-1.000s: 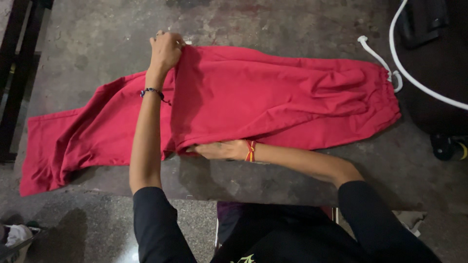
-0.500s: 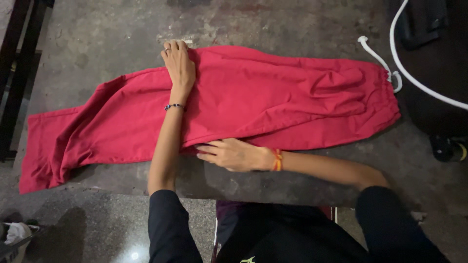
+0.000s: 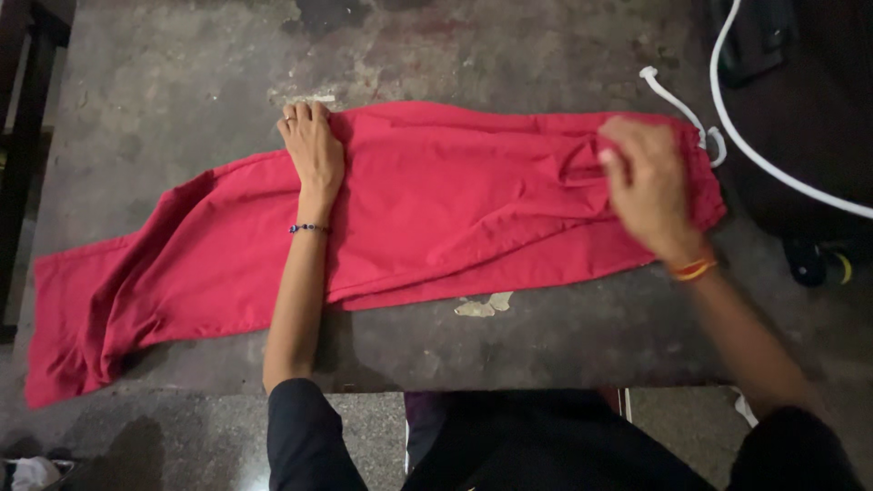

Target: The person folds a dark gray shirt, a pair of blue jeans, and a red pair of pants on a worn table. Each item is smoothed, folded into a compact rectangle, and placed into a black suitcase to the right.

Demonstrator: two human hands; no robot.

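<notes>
Red trousers (image 3: 436,218) lie stretched across a worn grey table (image 3: 546,336), legs hanging off the left edge, waistband at the right with a white drawstring (image 3: 673,95). My left hand (image 3: 312,145) lies flat, palm down, on the far edge of the cloth near its middle. My right hand (image 3: 647,186) rests on the cloth close to the waistband, fingers spread and slightly blurred. Neither hand grips anything. A dark bead bracelet is on my left wrist, a red and yellow thread on my right.
A white cable (image 3: 773,155) curves over a dark object at the far right. A black frame (image 3: 23,118) stands along the left side. A pale patch (image 3: 482,305) marks the table near the front edge. Speckled floor (image 3: 136,436) shows below.
My right hand left the near edge at the cloth's middle and swept right to the waistband. My left hand stayed flat on the far edge. The camera view shifted slightly.
</notes>
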